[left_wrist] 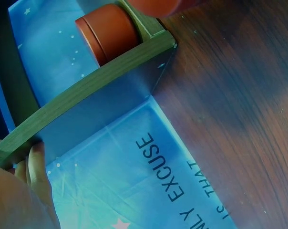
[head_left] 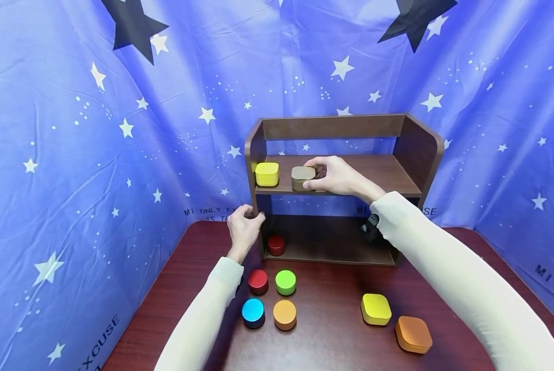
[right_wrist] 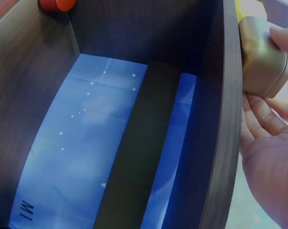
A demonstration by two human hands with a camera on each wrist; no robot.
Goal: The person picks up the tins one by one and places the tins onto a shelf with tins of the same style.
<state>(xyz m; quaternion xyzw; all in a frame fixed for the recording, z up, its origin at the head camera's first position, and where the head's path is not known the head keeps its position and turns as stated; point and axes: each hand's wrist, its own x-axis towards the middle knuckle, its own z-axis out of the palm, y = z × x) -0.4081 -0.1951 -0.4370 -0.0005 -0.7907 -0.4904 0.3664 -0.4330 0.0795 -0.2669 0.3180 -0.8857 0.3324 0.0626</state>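
Note:
On the upper board of a brown two-tier shelf (head_left: 346, 170), my right hand (head_left: 337, 176) grips a gold square tin (head_left: 301, 178) by its right side. In the right wrist view the thumb lies on the gold tin (right_wrist: 262, 57) and the fingers are at its other side. A yellow square tin (head_left: 267, 174) stands to its left on the same board. My left hand (head_left: 244, 229) pinches the front edge of the shelf's left side panel (left_wrist: 87, 90), thumb on one face and fingers on the other. A dark red round tin (head_left: 276, 245) sits on the lower board, at its left end.
Before the shelf on the table (head_left: 332, 330) stand round tins: red (head_left: 258, 282), green (head_left: 285, 282), blue (head_left: 253, 312) and orange (head_left: 284, 315). Farther right are a yellow square tin (head_left: 376, 309) and an orange-brown one (head_left: 413, 334). A starry blue curtain (head_left: 96, 154) hangs around.

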